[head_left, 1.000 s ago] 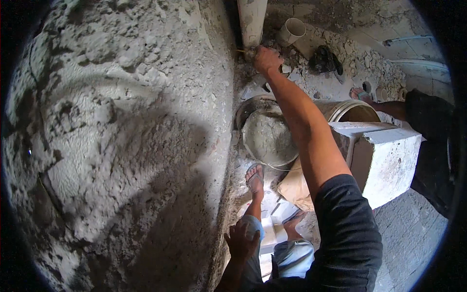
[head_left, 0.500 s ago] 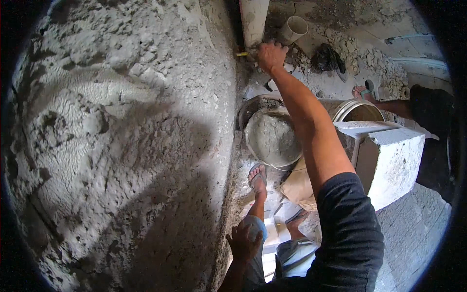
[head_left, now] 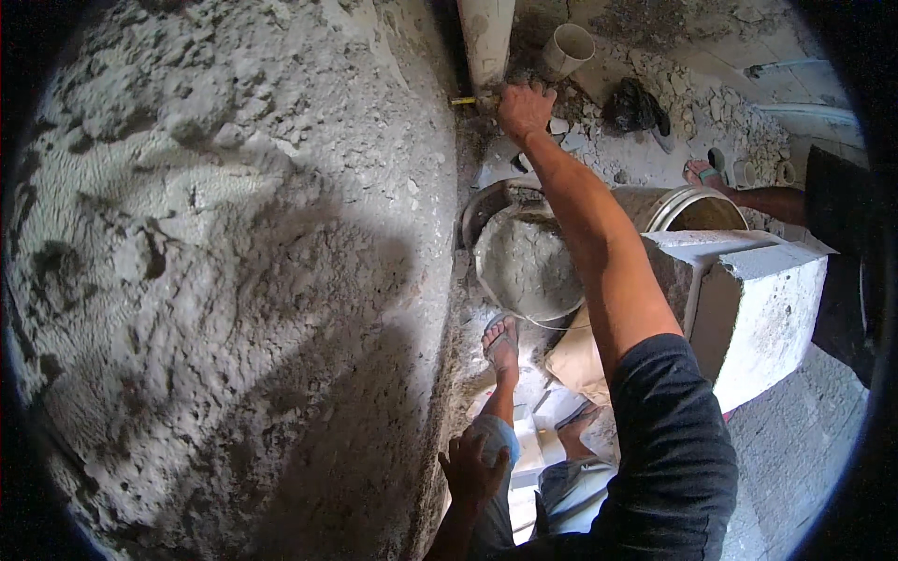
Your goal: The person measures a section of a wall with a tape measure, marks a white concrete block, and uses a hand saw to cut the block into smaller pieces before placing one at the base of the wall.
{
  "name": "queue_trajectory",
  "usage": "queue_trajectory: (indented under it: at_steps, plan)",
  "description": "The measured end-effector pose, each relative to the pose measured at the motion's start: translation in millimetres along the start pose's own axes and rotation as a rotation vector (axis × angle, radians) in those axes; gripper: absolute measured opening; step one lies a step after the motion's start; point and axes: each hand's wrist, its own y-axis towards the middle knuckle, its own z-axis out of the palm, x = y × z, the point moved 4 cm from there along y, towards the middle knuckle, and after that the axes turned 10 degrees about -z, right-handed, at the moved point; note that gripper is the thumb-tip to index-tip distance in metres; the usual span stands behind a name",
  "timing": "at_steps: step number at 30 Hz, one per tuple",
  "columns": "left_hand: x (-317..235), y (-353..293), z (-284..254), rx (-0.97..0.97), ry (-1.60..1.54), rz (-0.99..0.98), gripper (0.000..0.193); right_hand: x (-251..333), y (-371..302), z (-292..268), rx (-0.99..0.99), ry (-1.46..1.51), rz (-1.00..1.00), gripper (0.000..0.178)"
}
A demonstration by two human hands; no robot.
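Note:
My right arm stretches forward over a bucket of wet grey mortar (head_left: 529, 271). At the foot of a pale upright post (head_left: 486, 42), my right hand (head_left: 527, 108) is closed, its fingers curled toward the wall. Whatever it grips is hidden. A short yellow strip (head_left: 463, 101) shows just left of the hand, against the wall's edge; I cannot tell whether the two are joined. My left hand (head_left: 475, 466) rests by my bent knee (head_left: 494, 438), fingers spread and nothing in them. Rough wet mortar covers the large wall surface (head_left: 234, 243) on the left.
White blocks (head_left: 767, 318) stand at the right, beside a second bucket (head_left: 697, 210). Beyond it are another person's foot (head_left: 702, 175) and dark clothing. A white cup-like container (head_left: 569, 49), a black plastic bag (head_left: 633, 107) and rubble (head_left: 720, 117) lie at the far side.
The view has shifted slightly. My right hand stays at the post's foot, and a little more of the yellow strip shows. My left hand keeps its place by the knee.

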Motion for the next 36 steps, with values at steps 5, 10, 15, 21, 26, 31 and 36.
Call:
queue_trajectory:
  at_steps: [5, 10, 15, 21, 26, 31, 36]
  plan:
    - [0, -2, -1, -0.027, -0.017, 0.011, 0.064, 6, -2, -4, 0.066, 0.053, 0.034, 0.026]
    - [5, 0, 1, -0.023, -0.009, 0.009, 0.064, 5, -2, -1, 0.099, 0.118, 0.049, 0.048]
    - [6, 0, 0, -0.025, 0.0, 0.001, 0.064, 13, -2, -7, 0.083, 0.07, 0.063, 0.048]
    - [6, -2, 3, -0.026, 0.006, 0.007, 0.064, 6, -1, 0, 0.084, 0.027, 0.068, 0.049]
    - [8, -2, 3, -0.033, 0.01, 0.002, 0.064, 11, -3, -9, 0.085, 0.081, 0.079, 0.051]
    - [7, -1, 5, -0.033, 0.016, 0.007, 0.064, 6, 0, -3, 0.18, 0.094, 0.113, 0.053]
    - [7, -1, 6, -0.052, 0.021, 0.015, 0.064, 9, -1, -2, 0.062, 0.049, 0.063, 0.052]
